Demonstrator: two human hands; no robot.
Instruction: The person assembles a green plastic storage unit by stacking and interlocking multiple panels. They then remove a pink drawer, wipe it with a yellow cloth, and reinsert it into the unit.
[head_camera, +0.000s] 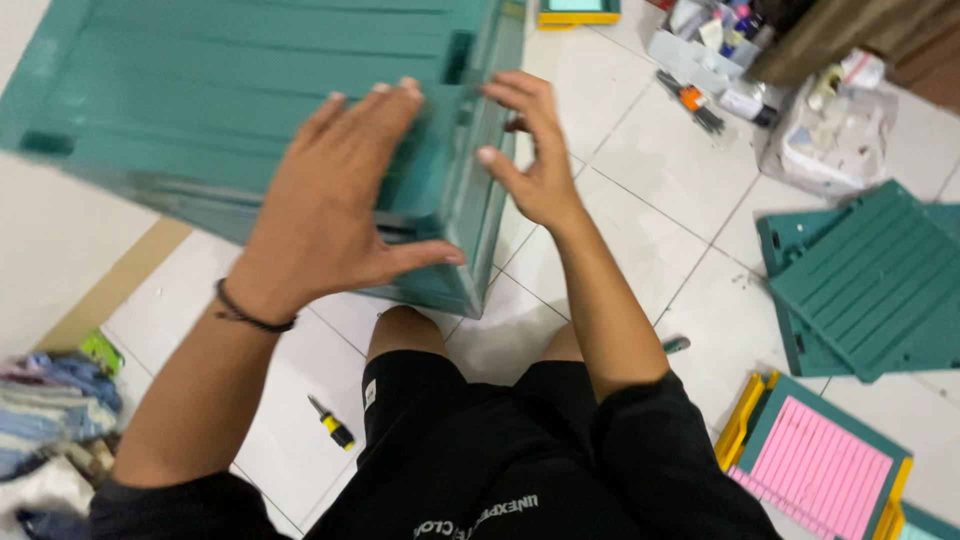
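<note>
Light: bright and even, coming from above; the white floor (640, 230) is well lit.
Shadows: soft and weak, one under the green panel (250, 90) near the knees.
Glare: a mild shine on the tiles, nothing washed out.
Blur: the left hand (335, 205) and right hand (530, 150) are a little smeared; the panel edges too.
Edges: wide-angle stretch, tile lines bend toward the corners.
Focus: the far clutter (720, 40) at the top is soft.
</note>
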